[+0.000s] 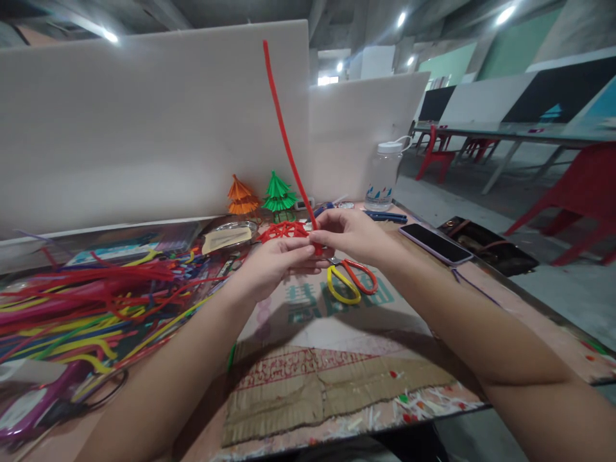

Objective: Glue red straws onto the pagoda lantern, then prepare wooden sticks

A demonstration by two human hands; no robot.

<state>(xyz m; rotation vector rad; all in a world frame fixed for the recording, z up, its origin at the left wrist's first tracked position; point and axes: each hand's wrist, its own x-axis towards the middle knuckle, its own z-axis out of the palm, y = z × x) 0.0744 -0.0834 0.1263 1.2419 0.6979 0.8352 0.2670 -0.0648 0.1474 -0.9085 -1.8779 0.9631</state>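
Note:
Both my hands meet above the table's middle. My left hand (273, 264) is closed around a small red woven pipe-cleaner piece (283, 231). My right hand (350, 235) pinches the lower end of a long red pipe cleaner (285, 131), which rises steeply up and to the left from the woven piece. Just below my hands lie scissors (350, 280) with one yellow and one red handle, on the cardboard.
A heap of coloured pipe cleaners (81, 308) covers the left of the table. An orange paper tree (242, 196) and a green paper tree (278, 193) stand by the white divider (144, 122). A water bottle (383, 176) and a phone (435, 244) sit to the right. Torn cardboard (327, 385) lies in front.

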